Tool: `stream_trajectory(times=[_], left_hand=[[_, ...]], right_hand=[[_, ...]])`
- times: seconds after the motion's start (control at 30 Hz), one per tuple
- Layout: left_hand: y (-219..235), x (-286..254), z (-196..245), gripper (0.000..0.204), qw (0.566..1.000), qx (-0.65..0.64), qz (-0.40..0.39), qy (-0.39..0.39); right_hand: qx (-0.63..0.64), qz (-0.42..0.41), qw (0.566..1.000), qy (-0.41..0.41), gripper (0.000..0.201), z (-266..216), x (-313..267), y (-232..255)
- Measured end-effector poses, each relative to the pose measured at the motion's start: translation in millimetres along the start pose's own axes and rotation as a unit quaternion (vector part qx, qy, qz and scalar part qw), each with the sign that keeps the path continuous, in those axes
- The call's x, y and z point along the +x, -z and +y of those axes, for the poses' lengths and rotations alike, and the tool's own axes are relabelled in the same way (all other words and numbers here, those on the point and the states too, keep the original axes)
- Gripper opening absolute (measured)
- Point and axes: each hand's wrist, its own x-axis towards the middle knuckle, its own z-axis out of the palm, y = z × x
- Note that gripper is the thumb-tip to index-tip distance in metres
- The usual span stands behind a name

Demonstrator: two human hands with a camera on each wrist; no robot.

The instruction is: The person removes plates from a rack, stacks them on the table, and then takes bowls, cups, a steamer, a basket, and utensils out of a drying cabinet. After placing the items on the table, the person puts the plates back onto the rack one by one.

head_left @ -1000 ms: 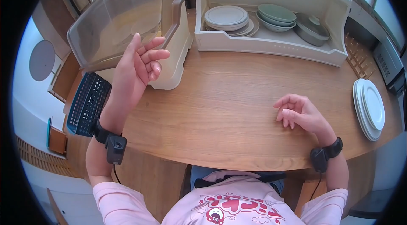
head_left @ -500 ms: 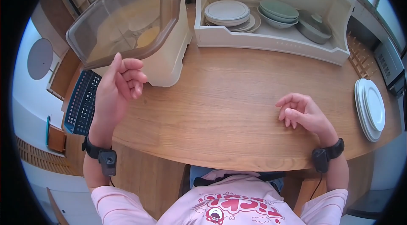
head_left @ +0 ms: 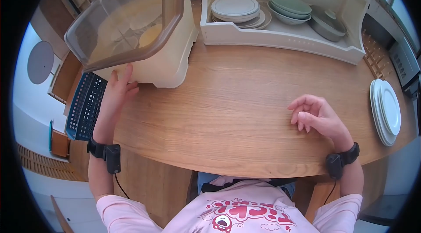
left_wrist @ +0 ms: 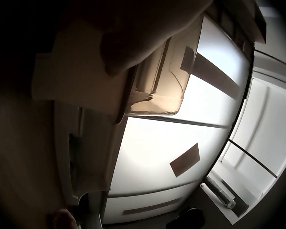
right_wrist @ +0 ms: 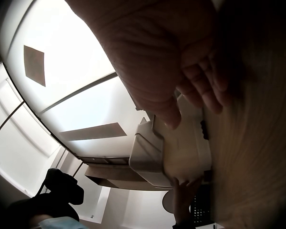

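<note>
A cream storage box [head_left: 175, 64] with a see-through brown lid [head_left: 127, 18] stands at the table's left; the lid is down over its front. My left hand [head_left: 115, 97] is at the box's front wall, fingertips just under the lid's lower rim, and holds nothing. In the left wrist view, that hand [left_wrist: 148, 33] overlaps the box close up, dark against the light. My right hand [head_left: 319, 116] rests over the table on the right, fingers loosely curled with nothing in them.
Behind, a white open rack [head_left: 280, 42] holds stacked plates [head_left: 235, 5], green bowls [head_left: 289, 5] and a lidded pot [head_left: 326, 24]. White plates [head_left: 388, 110] and a wooden peg rack [head_left: 375, 57] are on the right. A blue perforated basket [head_left: 85, 105] sits beyond the left hand.
My left hand has moved down and left from in front of the lid, then forward to the box's front under the lid's rim. The right hand stays nearly where it was.
</note>
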Motion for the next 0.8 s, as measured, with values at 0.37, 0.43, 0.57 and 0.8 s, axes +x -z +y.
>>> stream_trajectory(times=[0.37, 0.43, 0.57, 0.8], left_hand=[[-19.9, 43.0, 5.1, 0.1, 0.999, -0.013, 0.037, 0.008], [-24.3, 56.3, 7.0, 0.102, 0.999, -0.011, 0.038, 0.003], [-31.2, 92.5, 5.8, 0.102, 0.999, -0.027, 0.015, -0.016], [-44.7, 135.8, 10.9, 0.101, 0.998, -0.027, -0.004, -0.049]], right_hand=[[-0.001, 0.006, 1.0, -0.013, 0.028, -2.8, 0.2, -1.1], [-0.003, 0.004, 1.0, -0.012, 0.028, -2.6, 0.5, -0.4], [-0.001, 0.007, 1.0, -0.014, 0.028, -1.3, 0.4, 0.3], [0.01, 0.008, 1.0, -0.019, 0.028, -1.9, -0.1, 0.4]])
